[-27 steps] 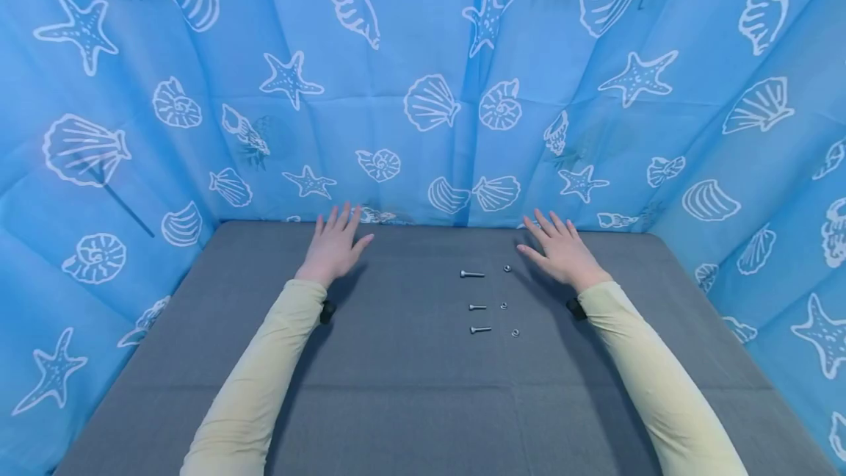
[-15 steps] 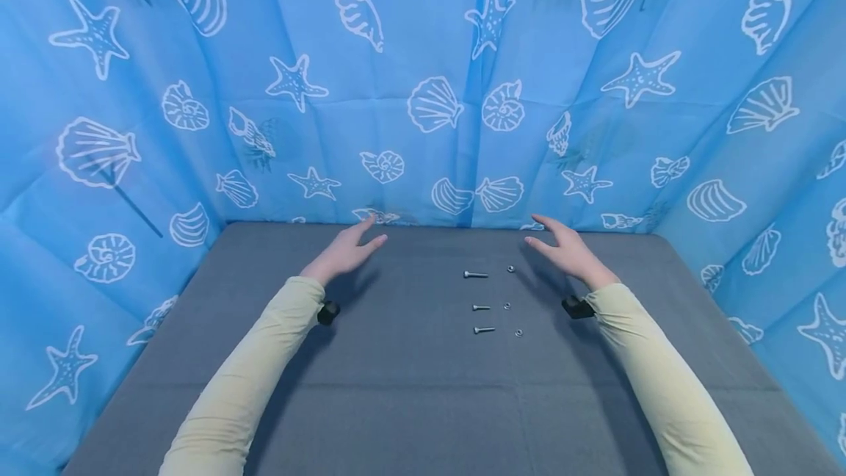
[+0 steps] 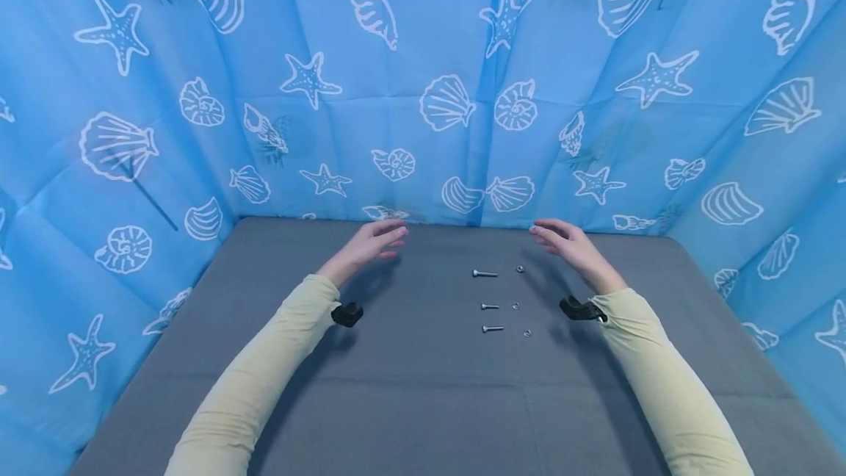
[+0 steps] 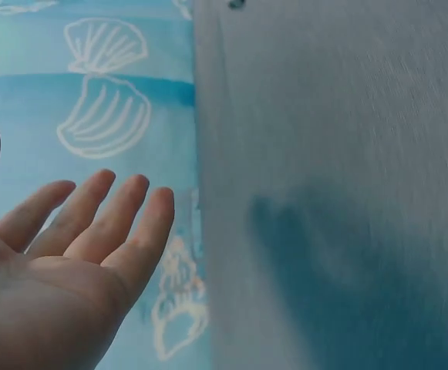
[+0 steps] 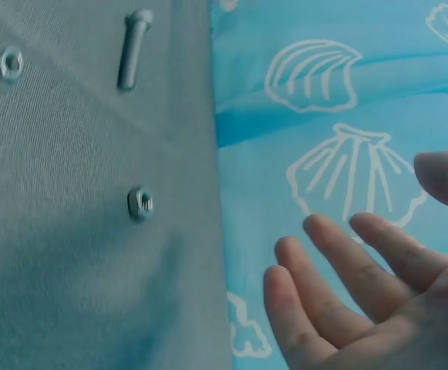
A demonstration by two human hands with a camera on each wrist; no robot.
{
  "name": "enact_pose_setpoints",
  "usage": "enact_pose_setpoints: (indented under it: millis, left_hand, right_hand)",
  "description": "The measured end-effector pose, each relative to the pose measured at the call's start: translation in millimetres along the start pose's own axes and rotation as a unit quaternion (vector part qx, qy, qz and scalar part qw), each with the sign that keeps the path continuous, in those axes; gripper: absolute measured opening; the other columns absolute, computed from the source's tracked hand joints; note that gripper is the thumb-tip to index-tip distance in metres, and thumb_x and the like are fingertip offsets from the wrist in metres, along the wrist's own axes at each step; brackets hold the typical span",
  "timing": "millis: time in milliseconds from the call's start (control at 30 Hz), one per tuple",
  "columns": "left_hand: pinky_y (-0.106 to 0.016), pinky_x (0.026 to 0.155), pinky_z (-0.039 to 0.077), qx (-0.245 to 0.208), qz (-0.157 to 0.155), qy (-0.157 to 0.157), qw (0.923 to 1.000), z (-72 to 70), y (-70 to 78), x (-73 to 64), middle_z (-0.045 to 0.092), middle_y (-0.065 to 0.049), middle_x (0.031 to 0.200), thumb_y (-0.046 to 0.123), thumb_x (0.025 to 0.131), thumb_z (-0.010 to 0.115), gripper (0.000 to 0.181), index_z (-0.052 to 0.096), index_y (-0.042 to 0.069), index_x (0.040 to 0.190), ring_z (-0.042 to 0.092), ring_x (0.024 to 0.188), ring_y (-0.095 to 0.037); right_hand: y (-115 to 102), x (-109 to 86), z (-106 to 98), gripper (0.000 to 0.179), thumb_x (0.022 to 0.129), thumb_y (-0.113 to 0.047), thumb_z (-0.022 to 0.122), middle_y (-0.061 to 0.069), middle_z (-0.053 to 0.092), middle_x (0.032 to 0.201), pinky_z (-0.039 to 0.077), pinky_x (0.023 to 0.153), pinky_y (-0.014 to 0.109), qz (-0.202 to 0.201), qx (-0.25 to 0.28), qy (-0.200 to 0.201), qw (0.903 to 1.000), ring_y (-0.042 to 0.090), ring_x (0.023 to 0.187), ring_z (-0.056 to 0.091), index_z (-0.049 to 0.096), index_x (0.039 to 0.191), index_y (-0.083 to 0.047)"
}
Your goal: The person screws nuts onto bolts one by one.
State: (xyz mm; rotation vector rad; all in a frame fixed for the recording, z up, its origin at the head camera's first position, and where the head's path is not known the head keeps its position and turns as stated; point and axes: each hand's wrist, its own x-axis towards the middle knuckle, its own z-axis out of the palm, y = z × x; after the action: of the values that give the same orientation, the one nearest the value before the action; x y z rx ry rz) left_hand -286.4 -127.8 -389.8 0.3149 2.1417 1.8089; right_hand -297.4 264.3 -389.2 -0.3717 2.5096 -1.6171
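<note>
My left hand hovers over the far left part of the table, palm turned inward, fingers loosely extended and holding nothing. Across from it my right hand is raised in the same way, fingers relaxed and apart from everything. Between them, nearer the right hand, lie a long bolt, a short bolt and another bolt in a column. To the right of each rests a nut: the far nut, the middle nut and the near nut. The right wrist view shows a hex nut and a bolt up close.
A grey cloth covers the table. Blue curtain with white shell and starfish prints hangs behind and on both sides. Black wrist cameras sit under the left sleeve and right sleeve.
Both hands have turned from palms down with spread fingers to palms facing inward. The left hand has moved right, toward the middle. Bolts and nuts lie undisturbed; the head view has shifted slightly.
</note>
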Motion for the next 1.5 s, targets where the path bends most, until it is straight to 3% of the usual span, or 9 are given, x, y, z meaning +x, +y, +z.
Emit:
enact_pose_setpoints:
  millis: [167,433,700,967,1500]
  left_hand:
    - [-0.05,0.105,0.037,-0.08,-0.007,0.018,0.9966,10.3,-7.6,8.6,0.045,-0.02,0.141,0.025,0.101,0.052,0.048,0.041,0.004,0.143,0.045,0.127,-0.034]
    - [-0.05,0.105,0.038,-0.139,-0.014,0.025,0.9899,27.0,-25.3,25.3,0.043,-0.023,0.142,0.023,0.099,0.055,0.052,0.039,0.002,0.143,0.047,0.126,-0.034]
    - [-0.045,0.102,0.042,-0.139,-0.03,0.014,0.9898,45.5,-37.6,31.1,0.051,-0.016,0.136,0.021,0.096,0.06,0.057,0.037,0.0,0.144,0.053,0.12,-0.03]
    - [-0.04,0.098,0.047,-0.122,-0.058,0.019,0.9907,66.2,-46.2,39.1,0.058,-0.014,0.127,0.018,0.093,0.065,0.053,0.046,0.0,0.139,0.058,0.114,-0.025]
    - [-0.036,0.091,0.051,-0.066,-0.05,0.012,0.9965,95.2,-45.5,50.2,0.065,-0.009,0.116,0.02,0.091,0.068,0.048,0.053,0.0,0.133,0.064,0.102,-0.019]
  right_hand:
    - [5,-0.2,3,0.055,0.104,-0.031,0.042,0.03,0.041,0.139,0.037,0.105,0.048,0.039,0.044,-0.017,0.9981,0.022,0.116,0.055,0.033,0.142,0.007]
    - [14,-0.7,9,0.056,0.104,-0.032,0.041,0.033,0.04,0.139,0.035,0.105,0.052,0.062,0.07,-0.025,0.9953,0.04,0.125,0.045,0.032,0.142,0.009]
    - [19,-2.9,15,0.057,0.105,-0.03,0.038,0.034,0.039,0.139,0.036,0.105,0.051,0.076,0.075,-0.041,0.9934,0.044,0.126,0.041,0.028,0.143,0.011]
    - [28,0.7,18,0.057,0.105,-0.03,0.04,0.033,0.041,0.138,0.042,0.102,0.046,0.092,0.075,-0.031,0.9924,0.043,0.124,0.044,0.03,0.142,0.012]
    - [44,2.4,22,0.051,0.104,-0.023,0.041,0.031,0.049,0.13,0.05,0.092,0.033,0.108,0.054,-0.034,0.9921,0.034,0.118,0.053,0.035,0.138,0.014]
